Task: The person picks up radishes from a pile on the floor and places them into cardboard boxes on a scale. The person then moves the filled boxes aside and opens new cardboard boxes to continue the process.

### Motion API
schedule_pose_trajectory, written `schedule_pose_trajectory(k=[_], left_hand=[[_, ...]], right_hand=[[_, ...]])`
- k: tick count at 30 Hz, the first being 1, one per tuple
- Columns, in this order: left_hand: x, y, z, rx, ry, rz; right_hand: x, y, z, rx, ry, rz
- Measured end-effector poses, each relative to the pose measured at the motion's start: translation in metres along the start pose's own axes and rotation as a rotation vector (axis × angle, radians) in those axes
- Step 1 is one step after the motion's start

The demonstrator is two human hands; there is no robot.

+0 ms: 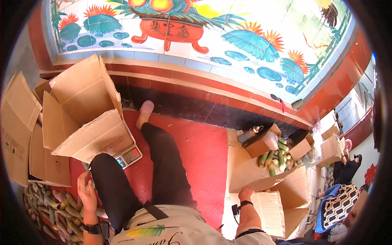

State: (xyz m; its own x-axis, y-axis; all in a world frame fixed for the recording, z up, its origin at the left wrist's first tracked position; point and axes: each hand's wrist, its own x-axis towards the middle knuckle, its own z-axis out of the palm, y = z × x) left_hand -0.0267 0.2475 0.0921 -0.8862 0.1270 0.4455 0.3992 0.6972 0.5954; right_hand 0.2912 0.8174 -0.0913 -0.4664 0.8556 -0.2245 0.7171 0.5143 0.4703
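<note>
My left hand [87, 191] hangs beside my left knee with its fingers stretched upward and slightly bent, and nothing shows in it. Just below and left of it lies a heap of long green-brown vegetables [61, 210] on the floor. My right hand [246, 193] is closed at the top edge of a cardboard box [263, 210], fingers curled over its flap. In front of my left knee, a large open cardboard box [85, 143] stands on a digital scale [132, 156], whose keypad and lit display stick out from under it.
More cardboard boxes [16, 134] stand at the far left. Long green vegetables [281, 155] lie among small boxes at right, near a bottle [250, 133]. A person in black [345, 169] is further right. A painted tile wall [183, 65] rises beyond the red mat [208, 163].
</note>
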Motion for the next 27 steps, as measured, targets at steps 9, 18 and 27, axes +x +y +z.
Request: schedule_pose_trajectory(k=[9, 18, 27], left_hand=[[0.007, 0.000, 0.011, 0.058, -0.022, 0.065], [0.019, 0.011, 0.018, 0.161, -0.062, 0.155], [0.019, 0.015, 0.023, 0.202, -0.116, 0.176]], right_hand=[[0.006, 0.001, -0.004, -0.007, -0.102, -0.065], [0.013, -0.013, -0.024, 0.062, -0.049, -0.037], [-0.004, -0.007, -0.012, 0.004, -0.240, -0.111]])
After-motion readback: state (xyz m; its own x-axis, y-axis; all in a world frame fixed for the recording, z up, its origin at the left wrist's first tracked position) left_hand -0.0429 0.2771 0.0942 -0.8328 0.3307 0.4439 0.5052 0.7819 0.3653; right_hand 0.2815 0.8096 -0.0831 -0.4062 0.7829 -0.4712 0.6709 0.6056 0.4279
